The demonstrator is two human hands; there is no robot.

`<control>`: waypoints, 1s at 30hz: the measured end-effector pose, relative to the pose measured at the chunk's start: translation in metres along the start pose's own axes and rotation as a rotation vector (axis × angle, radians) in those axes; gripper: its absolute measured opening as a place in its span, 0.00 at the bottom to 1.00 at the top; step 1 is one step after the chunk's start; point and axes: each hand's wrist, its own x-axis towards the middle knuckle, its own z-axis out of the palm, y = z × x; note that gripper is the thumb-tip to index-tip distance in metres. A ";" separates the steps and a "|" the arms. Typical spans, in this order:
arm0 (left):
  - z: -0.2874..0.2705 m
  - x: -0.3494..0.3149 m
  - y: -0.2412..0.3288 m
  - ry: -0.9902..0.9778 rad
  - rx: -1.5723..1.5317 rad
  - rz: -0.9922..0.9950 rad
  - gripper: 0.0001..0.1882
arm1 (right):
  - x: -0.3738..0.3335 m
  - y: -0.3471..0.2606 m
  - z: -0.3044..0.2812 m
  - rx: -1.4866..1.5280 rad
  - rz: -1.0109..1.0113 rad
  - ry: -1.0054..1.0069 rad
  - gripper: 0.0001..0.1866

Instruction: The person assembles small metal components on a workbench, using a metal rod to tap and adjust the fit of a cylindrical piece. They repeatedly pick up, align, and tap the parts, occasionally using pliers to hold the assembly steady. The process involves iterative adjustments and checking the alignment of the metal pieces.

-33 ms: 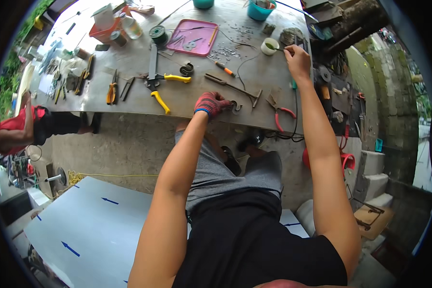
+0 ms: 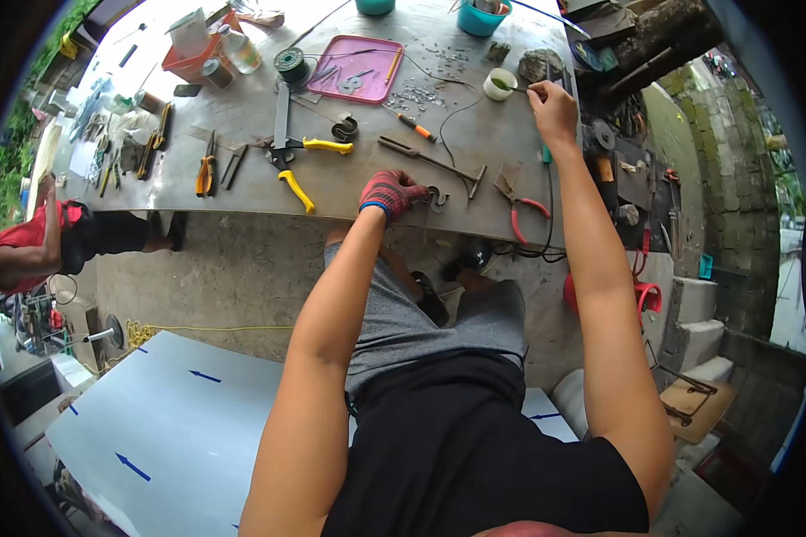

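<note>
My left hand (image 2: 390, 193), in a red and black knit glove, is closed at the table's near edge. Its fingertips grip one side of a small S-shaped metal piece (image 2: 437, 200). My bare right hand (image 2: 553, 109) reaches to the far right and pinches a thin dark stick (image 2: 518, 89). The stick's tip points into a small white jar (image 2: 495, 93) with something green inside. Between my hands lies a rusty T-shaped metal rod (image 2: 430, 159). Red-handled pliers (image 2: 516, 204) lie to its right, and an orange-handled screwdriver (image 2: 414, 125) is beyond it.
Yellow-handled shears (image 2: 283, 143), orange pliers (image 2: 206, 170), a wire spool (image 2: 291, 63) and a pink tray (image 2: 390, 88) lie on the metal table (image 2: 349, 192). A teal bucket (image 2: 484, 20) stands far right. Another person (image 2: 40, 234) is at left. A blue-arrowed sheet (image 2: 179, 403) lies behind me.
The view has shifted very slightly. Both hands keep their places and grips.
</note>
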 end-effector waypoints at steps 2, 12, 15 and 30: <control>-0.001 -0.013 0.016 0.001 0.025 -0.022 0.20 | -0.004 0.007 -0.008 0.014 0.046 -0.009 0.07; 0.000 -0.002 0.002 -0.003 0.035 -0.013 0.20 | -0.057 -0.054 -0.064 0.248 0.092 -0.079 0.09; -0.002 -0.001 -0.003 -0.017 -0.004 0.023 0.21 | -0.112 -0.084 -0.079 0.340 0.143 -0.209 0.08; -0.006 -0.006 0.010 -0.035 0.050 -0.024 0.21 | -0.198 -0.142 -0.057 0.264 -0.029 -0.237 0.05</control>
